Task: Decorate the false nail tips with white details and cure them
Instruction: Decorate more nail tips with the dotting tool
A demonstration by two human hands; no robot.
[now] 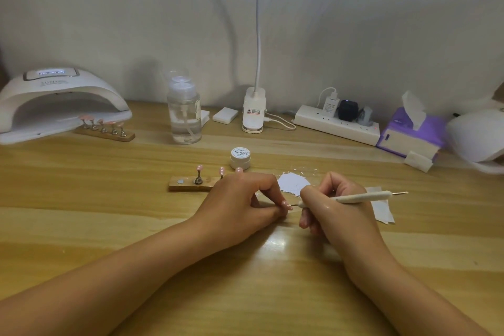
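My left hand [240, 203] pinches a pink false nail tip [287, 204] on its small stand, low over the table. My right hand [331, 209] grips a white dotting pen [362, 196], and the pen's fine point touches that nail tip. Behind my left hand lies a wooden holder strip [191, 184] with pink tips standing on metal pegs. A patch of white paint [293, 183] sits on the table by a small white gel jar [240, 157]. A second wooden strip of pink tips [105, 131] stands at the mouth of the white curing lamp [60, 105].
A clear pump bottle [185, 114], a white clip lamp base [254, 109], a power strip [336, 123] and a purple tissue box [411, 133] line the back of the wooden table. Folded wipes [381, 207] lie right of my right hand.
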